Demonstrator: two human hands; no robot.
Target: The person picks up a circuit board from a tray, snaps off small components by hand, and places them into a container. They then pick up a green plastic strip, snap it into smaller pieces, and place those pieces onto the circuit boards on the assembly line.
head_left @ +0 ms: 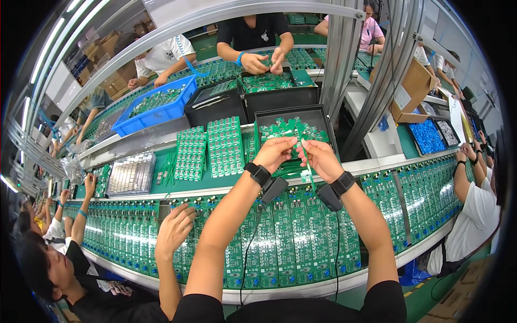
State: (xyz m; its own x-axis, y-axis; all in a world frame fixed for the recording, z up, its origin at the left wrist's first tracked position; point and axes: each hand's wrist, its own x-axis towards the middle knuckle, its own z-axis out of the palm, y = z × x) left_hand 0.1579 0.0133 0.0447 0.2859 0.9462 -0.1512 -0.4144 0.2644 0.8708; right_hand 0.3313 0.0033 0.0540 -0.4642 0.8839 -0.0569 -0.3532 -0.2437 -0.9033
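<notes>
My left hand [276, 154] and my right hand [321, 160] meet over a black tray [291, 112], their fingers pinched on a narrow green circuit board strip [307, 176]. Part of the strip hangs below the fingertips, while the fingers hide the rest. Loose small green circuit boards [281, 128] fill the tray beneath and behind my hands. Each of my wrists wears a black strap with a dark box and a cable. Below my forearms runs a row of long green circuit boards [293, 237], laid side by side.
Left of the tray lie two green board panels [226, 148] [189, 156] and a clear tray of metal parts [131, 173]. Blue bin [156, 110] and black bins stand behind. A co-worker's hand [176, 226] reaches over the boards at my left. A metal post [342, 59] rises right.
</notes>
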